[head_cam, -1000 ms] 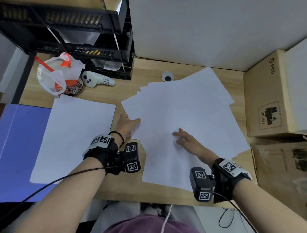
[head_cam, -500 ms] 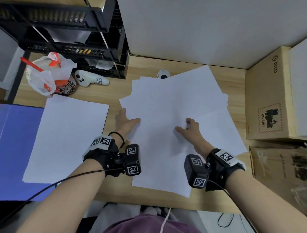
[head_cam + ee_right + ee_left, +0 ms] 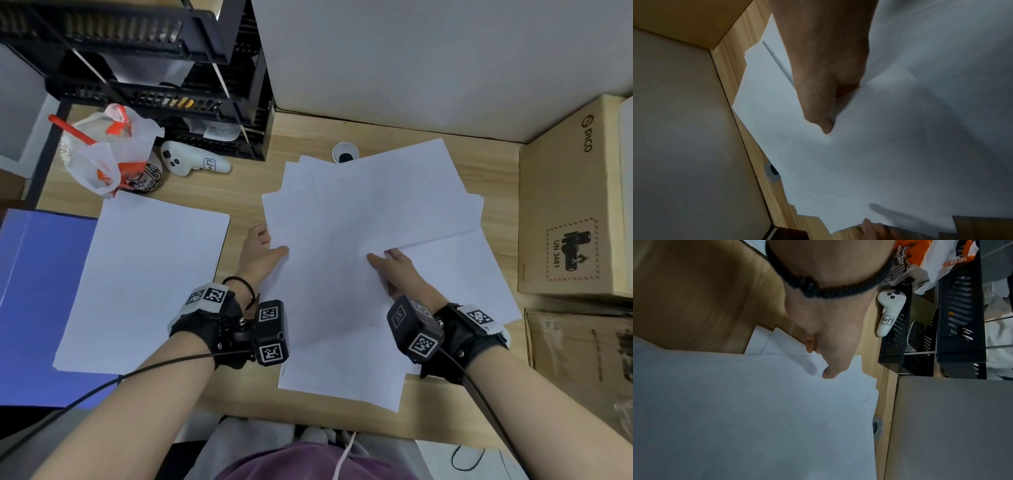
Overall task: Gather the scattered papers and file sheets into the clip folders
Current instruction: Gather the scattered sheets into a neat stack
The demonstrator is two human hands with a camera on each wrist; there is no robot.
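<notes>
A loose pile of white papers (image 3: 359, 212) lies fanned out on the wooden desk (image 3: 219, 192), centre right. My left hand (image 3: 263, 253) holds the pile's left edge, thumb on top and fingers at the edge beneath. My right hand (image 3: 394, 270) pinches a sheet in the middle of the pile, thumb on top and fingers tucked under it. The left wrist view shows the left hand's (image 3: 830, 345) thumb pressing on the papers (image 3: 756, 418). The right wrist view shows the right hand (image 3: 822, 91) gripping the papers (image 3: 900, 146). A blue clip folder (image 3: 37, 291) lies at the left with a neat paper stack (image 3: 147, 284) overlapping it.
A black tray rack (image 3: 154, 85) stands at the back left. Before it are a plastic bag (image 3: 109, 150) with a drink and a white controller (image 3: 191, 162). Cardboard boxes (image 3: 565, 205) line the right side. A cable grommet (image 3: 344, 154) sits behind the papers.
My right hand slid from flat on the pile's middle to a sheet's edge and tucked its fingers under it. The sheets have drawn closer together. My left hand stayed at the left edge.
</notes>
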